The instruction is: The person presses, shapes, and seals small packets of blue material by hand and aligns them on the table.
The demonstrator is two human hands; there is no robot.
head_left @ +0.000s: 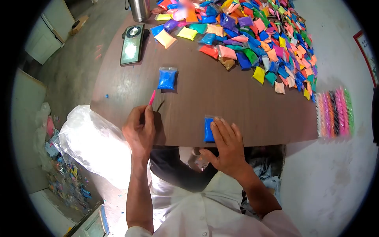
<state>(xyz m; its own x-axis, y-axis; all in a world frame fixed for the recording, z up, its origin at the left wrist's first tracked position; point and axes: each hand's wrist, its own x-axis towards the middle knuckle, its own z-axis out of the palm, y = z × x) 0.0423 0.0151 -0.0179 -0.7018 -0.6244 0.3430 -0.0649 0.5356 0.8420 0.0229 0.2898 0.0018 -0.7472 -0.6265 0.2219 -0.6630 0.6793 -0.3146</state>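
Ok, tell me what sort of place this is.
Probably a small workshop or packing room, judging by the heap of colourful packets on the brown table, the large white plastic bag beside it, and the blue packet partly under the right hand.

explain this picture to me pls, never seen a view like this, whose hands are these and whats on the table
There is no machine here: these are a person's two bare hands, seen by one camera worn on their head, looking forward and down. The left hand holds a thin pink stick upright between its fingertips. The right hand lies with its fingers over one side of a blue packet near the edge of the brown table. Another blue packet lies farther in. Beyond are a phone, a metal flask and a big heap of colourful packets.
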